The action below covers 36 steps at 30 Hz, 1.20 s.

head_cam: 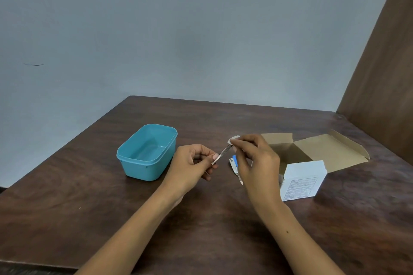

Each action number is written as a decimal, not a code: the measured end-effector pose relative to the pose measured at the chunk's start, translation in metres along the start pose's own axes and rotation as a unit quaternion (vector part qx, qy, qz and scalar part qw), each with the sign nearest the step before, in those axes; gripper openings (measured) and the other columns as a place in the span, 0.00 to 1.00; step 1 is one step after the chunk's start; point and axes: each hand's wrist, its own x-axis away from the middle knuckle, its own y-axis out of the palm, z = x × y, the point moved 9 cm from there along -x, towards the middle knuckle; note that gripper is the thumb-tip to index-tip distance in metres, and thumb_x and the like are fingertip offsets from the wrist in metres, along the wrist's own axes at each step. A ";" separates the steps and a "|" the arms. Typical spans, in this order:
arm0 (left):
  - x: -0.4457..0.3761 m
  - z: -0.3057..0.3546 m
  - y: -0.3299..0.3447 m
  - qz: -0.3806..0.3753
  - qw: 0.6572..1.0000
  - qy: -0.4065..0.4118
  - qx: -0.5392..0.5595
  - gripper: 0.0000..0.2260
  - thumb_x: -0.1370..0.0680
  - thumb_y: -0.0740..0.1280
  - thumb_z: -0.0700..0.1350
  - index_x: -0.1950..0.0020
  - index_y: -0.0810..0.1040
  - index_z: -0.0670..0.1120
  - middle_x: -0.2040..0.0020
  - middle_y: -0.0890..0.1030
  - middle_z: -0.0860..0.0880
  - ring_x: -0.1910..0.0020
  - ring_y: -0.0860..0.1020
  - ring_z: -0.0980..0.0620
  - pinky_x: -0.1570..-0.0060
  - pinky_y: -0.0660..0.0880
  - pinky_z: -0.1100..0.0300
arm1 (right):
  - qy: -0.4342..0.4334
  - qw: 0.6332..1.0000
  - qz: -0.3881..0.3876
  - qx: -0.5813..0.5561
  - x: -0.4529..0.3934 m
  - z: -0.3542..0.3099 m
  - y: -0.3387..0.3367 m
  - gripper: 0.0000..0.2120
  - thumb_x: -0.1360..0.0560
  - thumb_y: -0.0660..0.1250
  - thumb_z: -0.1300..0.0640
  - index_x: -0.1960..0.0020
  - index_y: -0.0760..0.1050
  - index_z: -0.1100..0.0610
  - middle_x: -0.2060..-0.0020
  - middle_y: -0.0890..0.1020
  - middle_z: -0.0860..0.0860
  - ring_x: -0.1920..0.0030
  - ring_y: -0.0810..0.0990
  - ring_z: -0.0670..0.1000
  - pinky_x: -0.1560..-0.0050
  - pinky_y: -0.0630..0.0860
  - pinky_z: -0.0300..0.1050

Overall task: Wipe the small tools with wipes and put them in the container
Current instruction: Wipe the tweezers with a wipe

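Note:
My left hand [194, 162] pinches the lower end of a thin metal tool [221, 153], held slanting up to the right above the table. My right hand [254, 158] grips a small white wipe [232, 139] closed over the tool's upper tip. An open, empty teal plastic container [146, 152] stands on the table left of my hands. A small tool with a blue part [234, 164] lies on the table, partly hidden behind my right hand.
A white wipe box [302, 179] with printed text stands right of my right hand. Behind it sits an open brown cardboard box [317, 152]. The dark wooden table [89, 219] meets a grey wall, with a brown panel [384, 73] at far right.

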 end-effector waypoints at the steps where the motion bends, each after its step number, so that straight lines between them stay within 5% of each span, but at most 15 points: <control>1: -0.001 0.000 -0.001 0.006 1.000 0.002 -0.004 0.04 0.24 0.69 0.39 0.58 0.82 0.43 0.70 0.81 0.51 0.73 0.77 0.60 0.71 0.76 0.66 | -0.006 1.000 -0.007 -0.007 0.001 -0.002 0.002 0.08 0.28 0.70 0.69 0.51 0.83 0.61 0.54 0.82 0.54 0.55 0.80 0.47 0.53 0.75 0.31; 8: 0.000 -0.001 -0.011 0.037 0.999 0.011 -0.013 0.05 0.24 0.68 0.38 0.57 0.82 0.46 0.68 0.82 0.51 0.71 0.80 0.60 0.71 0.76 0.68 | -0.090 0.988 -0.115 -0.056 0.015 -0.027 0.026 0.10 0.30 0.71 0.68 0.51 0.83 0.59 0.55 0.81 0.51 0.55 0.79 0.45 0.55 0.78 0.36; 15: 0.000 0.005 -0.002 0.012 0.999 0.032 -0.030 0.05 0.24 0.68 0.38 0.59 0.82 0.45 0.71 0.81 0.52 0.72 0.78 0.59 0.71 0.77 0.65 | -0.003 1.000 0.024 -0.010 0.000 0.000 -0.004 0.10 0.29 0.69 0.71 0.51 0.83 0.61 0.54 0.82 0.54 0.54 0.78 0.43 0.51 0.73 0.28; 25: 0.000 0.007 -0.011 0.047 0.995 0.065 -0.052 0.05 0.24 0.69 0.37 0.57 0.82 0.44 0.67 0.82 0.48 0.72 0.79 0.59 0.70 0.77 0.65 | -0.064 0.994 -0.069 -0.052 0.011 -0.022 0.017 0.10 0.31 0.71 0.69 0.52 0.83 0.59 0.56 0.82 0.52 0.53 0.77 0.41 0.53 0.73 0.27; 36: 0.002 0.017 -0.002 0.012 0.991 0.111 -0.068 0.03 0.25 0.70 0.40 0.59 0.82 0.45 0.68 0.81 0.48 0.70 0.78 0.57 0.69 0.77 0.64 | 0.036 0.998 0.053 0.016 0.001 0.004 -0.011 0.14 0.28 0.67 0.72 0.46 0.81 0.60 0.50 0.79 0.54 0.52 0.71 0.38 0.52 0.67 0.19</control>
